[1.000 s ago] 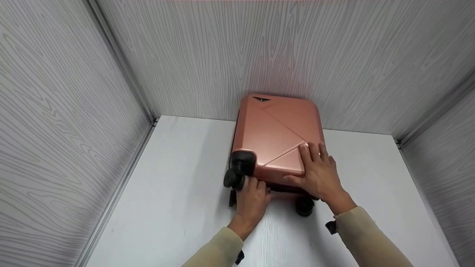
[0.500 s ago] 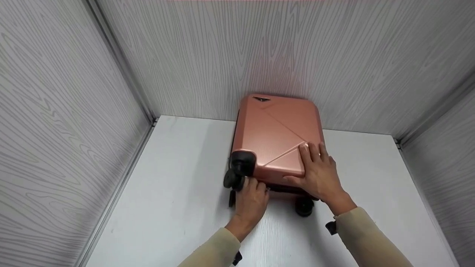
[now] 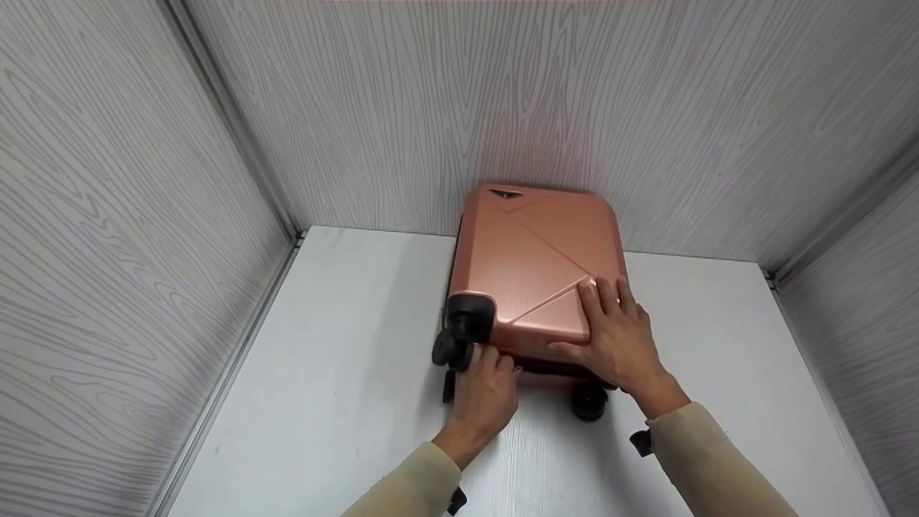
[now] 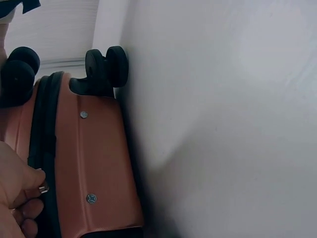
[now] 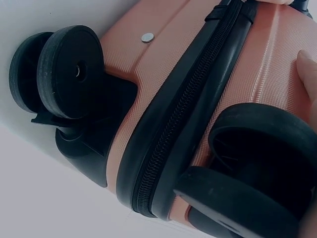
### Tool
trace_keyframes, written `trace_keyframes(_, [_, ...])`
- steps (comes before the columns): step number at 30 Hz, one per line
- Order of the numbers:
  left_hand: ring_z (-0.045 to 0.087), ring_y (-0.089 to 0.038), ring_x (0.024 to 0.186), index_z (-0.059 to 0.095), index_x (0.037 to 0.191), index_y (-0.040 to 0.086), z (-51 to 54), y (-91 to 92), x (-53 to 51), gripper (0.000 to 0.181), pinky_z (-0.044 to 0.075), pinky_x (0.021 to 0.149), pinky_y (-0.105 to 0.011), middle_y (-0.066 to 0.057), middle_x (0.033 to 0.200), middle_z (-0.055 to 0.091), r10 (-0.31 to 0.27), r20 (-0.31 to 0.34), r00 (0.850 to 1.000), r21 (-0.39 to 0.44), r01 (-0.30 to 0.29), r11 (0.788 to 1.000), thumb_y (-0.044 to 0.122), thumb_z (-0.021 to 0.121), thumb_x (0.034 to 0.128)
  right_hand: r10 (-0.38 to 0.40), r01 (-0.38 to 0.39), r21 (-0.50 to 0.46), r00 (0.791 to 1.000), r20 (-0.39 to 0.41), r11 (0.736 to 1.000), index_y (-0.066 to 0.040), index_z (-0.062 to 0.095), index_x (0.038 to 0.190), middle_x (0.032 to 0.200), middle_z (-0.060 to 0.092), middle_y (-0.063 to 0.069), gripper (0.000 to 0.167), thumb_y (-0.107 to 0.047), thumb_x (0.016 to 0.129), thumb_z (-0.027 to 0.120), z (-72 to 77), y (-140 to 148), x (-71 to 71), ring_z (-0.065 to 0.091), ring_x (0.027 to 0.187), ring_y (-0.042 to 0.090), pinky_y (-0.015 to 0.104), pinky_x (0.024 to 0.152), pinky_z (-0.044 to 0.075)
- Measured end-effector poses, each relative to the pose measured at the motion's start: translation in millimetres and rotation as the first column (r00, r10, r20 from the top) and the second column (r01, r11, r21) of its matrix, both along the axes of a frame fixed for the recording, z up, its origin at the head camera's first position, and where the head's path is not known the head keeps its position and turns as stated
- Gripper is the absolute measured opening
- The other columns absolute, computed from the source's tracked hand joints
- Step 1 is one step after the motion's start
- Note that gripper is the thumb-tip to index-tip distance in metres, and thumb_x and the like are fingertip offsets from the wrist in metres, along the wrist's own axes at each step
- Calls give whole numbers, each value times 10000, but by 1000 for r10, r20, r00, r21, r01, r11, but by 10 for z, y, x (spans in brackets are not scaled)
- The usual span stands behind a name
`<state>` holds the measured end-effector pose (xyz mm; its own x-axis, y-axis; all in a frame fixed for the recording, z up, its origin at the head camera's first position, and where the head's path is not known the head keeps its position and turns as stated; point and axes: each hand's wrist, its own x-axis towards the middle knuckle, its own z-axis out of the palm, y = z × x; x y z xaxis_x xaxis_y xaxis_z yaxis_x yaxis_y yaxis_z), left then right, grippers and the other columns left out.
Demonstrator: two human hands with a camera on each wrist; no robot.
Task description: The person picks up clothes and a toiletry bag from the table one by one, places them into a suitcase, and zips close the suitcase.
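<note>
A rose-pink hard-shell suitcase (image 3: 535, 244) lies flat on the white surface, its wheeled end toward me. At that end my left hand (image 3: 484, 398) pinches a small metal zipper pull (image 4: 43, 188) between thumb and finger, on the black zipper band. My right hand (image 3: 619, 345) rests on the near right corner of the shell, fingers straight and spread, its thumb over the edge. In the right wrist view the zipper (image 5: 173, 119) runs with its teeth meshed between two black wheels. My left fingers partly hide the band around the pull.
Black wheels (image 3: 589, 401) stick out from the suitcase's near end, one pair close beside my left hand. The far end of the case stands at the grey wood-grain back wall (image 3: 359, 108). Side panels rise left and right of the white surface (image 3: 323, 345).
My left hand has shifted slightly to the left along the suitcase's near end, still pinching the zipper pull. My right hand and the suitcase stay in place.
</note>
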<state>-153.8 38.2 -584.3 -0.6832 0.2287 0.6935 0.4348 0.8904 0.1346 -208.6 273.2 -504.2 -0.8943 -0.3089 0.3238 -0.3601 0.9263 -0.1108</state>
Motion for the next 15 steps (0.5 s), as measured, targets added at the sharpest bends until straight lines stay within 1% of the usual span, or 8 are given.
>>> trace_keyframes(3, [576, -310, 903, 696, 777, 87, 6, 0, 8, 250, 482, 836, -464, -75, 825, 604, -2, 14, 1000, -14, 2, 1000, 279, 791, 906, -2, 2, -3, 1000, -2, 1000, -84, 373, 1598, 1612, 381, 207, 1203, -863, 747, 714, -10, 2, 6, 282, 1532, 516, 743, 1020, 435])
trace_keyframes(7, [578, -318, 906, 693, 780, 78, 4, -8, 5, 226, 488, 836, -467, -84, 833, 611, -11, 9, 1000, -22, 11, 1000, 249, 784, 896, -2, 2, -6, 1000, 9, 1000, -92, 358, 1603, 1619, 368, 201, 1207, -877, 751, 695, -15, 3, 5, 274, 1535, 512, 748, 1027, 428])
trace_keyframes(12, [581, -326, 868, 664, 769, 62, 11, -24, -5, 202, 492, 796, -455, -93, 814, 604, -30, -11, 999, 3, 30, 1000, 193, 777, 875, 1, -1, -7, 1000, 9, 1000, -97, 354, 1601, 1620, 359, 185, 1212, -890, 746, 684, -14, 4, -3, 266, 1537, 500, 752, 1017, 431])
trace_keyframes(15, [584, -315, 864, 658, 782, 59, 14, -36, -1, 181, 501, 792, -439, -89, 815, 596, -40, 4, 999, 10, 40, 999, 168, 756, 888, 1, -1, -4, 1000, 7, 1000, -95, 358, 1601, 1616, 363, 182, 1207, -876, 747, 700, -15, 3, -4, 270, 1536, 496, 748, 1013, 438])
